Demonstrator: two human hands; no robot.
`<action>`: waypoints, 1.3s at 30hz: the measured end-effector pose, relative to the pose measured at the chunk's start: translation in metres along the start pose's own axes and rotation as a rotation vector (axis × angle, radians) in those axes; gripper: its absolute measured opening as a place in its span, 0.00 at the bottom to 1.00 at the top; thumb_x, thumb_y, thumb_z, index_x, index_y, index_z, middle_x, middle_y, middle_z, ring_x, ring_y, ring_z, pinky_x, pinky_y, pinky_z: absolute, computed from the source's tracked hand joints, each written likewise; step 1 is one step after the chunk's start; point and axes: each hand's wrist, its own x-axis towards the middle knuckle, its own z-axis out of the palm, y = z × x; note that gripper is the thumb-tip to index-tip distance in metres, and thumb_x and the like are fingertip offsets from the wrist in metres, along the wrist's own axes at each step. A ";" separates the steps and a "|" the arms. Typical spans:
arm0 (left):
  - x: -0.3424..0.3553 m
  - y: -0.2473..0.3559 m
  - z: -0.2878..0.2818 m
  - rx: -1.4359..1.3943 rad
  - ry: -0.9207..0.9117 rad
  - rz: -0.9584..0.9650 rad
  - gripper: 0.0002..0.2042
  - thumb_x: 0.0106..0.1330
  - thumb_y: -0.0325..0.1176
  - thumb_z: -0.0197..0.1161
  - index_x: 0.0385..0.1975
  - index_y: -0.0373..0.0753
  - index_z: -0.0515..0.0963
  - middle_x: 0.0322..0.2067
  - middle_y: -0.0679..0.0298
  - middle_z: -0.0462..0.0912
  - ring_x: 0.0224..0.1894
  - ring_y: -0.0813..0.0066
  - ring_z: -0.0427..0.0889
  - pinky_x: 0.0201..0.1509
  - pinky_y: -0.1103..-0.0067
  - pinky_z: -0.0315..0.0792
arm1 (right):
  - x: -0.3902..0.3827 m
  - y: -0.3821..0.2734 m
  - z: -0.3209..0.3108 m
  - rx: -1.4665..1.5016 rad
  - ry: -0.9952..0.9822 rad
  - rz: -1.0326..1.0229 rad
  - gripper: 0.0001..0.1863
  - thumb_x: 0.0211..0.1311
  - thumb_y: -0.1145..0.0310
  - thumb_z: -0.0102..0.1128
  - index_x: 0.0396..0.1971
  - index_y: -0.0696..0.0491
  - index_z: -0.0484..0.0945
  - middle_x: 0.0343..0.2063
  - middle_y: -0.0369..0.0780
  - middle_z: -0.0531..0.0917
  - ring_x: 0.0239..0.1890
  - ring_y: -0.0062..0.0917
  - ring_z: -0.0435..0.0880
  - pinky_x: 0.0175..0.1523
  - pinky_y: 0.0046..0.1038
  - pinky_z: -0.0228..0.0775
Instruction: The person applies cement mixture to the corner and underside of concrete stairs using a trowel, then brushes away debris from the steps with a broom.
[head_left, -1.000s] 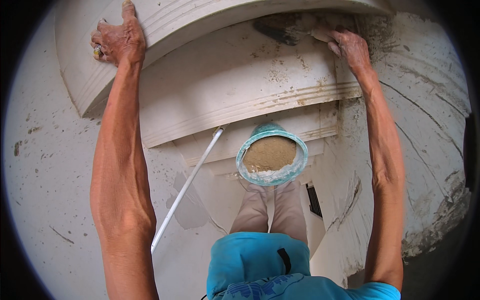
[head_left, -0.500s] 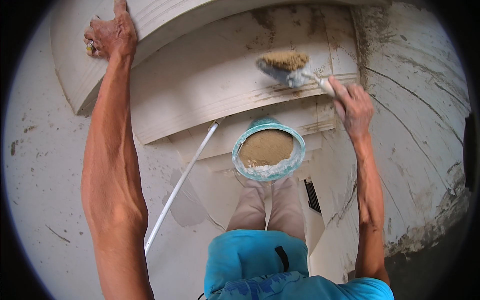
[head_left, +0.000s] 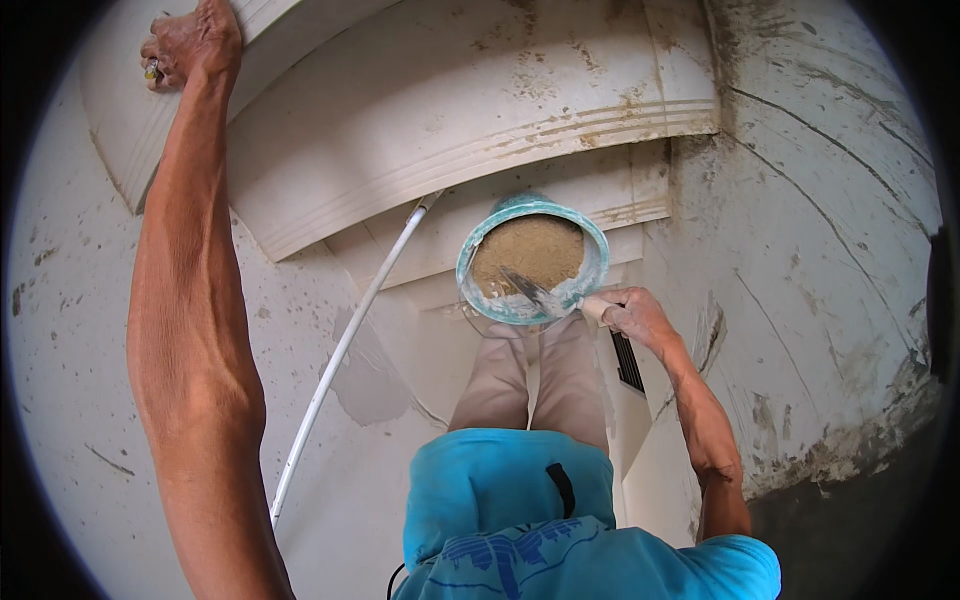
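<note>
Steps (head_left: 430,125), pale and stained, curved above a teal-rimmed bucket (head_left: 603,248). The bucket stood by the lower steps, holding sandy material (head_left: 540,248). I noted a trowel (head_left: 541,297) with its blade inside the bucket's mouth, right hand (head_left: 640,318) clamped round its handle. Left hand (head_left: 195,48) rested on the uppermost visible step; whether it gripped, I could not tell.

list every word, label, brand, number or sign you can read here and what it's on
None can be read.
Blue shirt: a darker blue print on it, no lettering I can make out.
Bucket, trowel and white pole: no legible text or numbers on any of them.
</note>
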 end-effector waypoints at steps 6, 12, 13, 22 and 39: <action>0.009 -0.013 0.021 -0.225 0.096 0.072 0.47 0.58 0.67 0.58 0.59 0.22 0.70 0.57 0.35 0.72 0.65 0.43 0.66 0.69 0.53 0.51 | -0.014 -0.041 -0.040 0.165 -0.194 0.314 0.26 0.43 0.72 0.55 0.47 0.55 0.85 0.30 0.41 0.87 0.28 0.29 0.83 0.39 0.28 0.75; 0.012 -0.022 0.023 -0.232 0.099 0.088 0.48 0.58 0.68 0.58 0.62 0.25 0.68 0.59 0.36 0.69 0.67 0.45 0.62 0.70 0.51 0.48 | 0.015 -0.105 -0.080 -0.197 0.426 -0.488 0.24 0.47 0.72 0.60 0.49 0.54 0.84 0.29 0.46 0.86 0.27 0.33 0.84 0.36 0.32 0.76; 0.009 -0.021 0.024 -0.234 0.096 0.101 0.48 0.58 0.68 0.58 0.62 0.25 0.67 0.59 0.36 0.68 0.67 0.45 0.61 0.70 0.51 0.48 | 0.025 -0.119 -0.088 -0.316 0.469 -0.479 0.23 0.49 0.71 0.61 0.49 0.53 0.84 0.30 0.46 0.86 0.28 0.34 0.84 0.37 0.33 0.76; 0.007 -0.020 0.026 -0.212 0.116 0.099 0.47 0.59 0.70 0.56 0.64 0.29 0.66 0.61 0.38 0.67 0.68 0.47 0.60 0.72 0.53 0.44 | 0.093 -0.193 -0.162 -0.845 0.607 -0.611 0.16 0.58 0.66 0.63 0.47 0.49 0.85 0.30 0.47 0.86 0.32 0.40 0.85 0.38 0.40 0.76; 0.015 -0.021 0.032 -0.242 0.105 0.076 0.47 0.59 0.69 0.57 0.64 0.30 0.67 0.61 0.38 0.66 0.69 0.46 0.59 0.72 0.53 0.43 | 0.143 -0.259 -0.241 -0.980 0.650 -0.686 0.16 0.57 0.59 0.63 0.37 0.57 0.84 0.31 0.49 0.84 0.37 0.46 0.83 0.44 0.41 0.75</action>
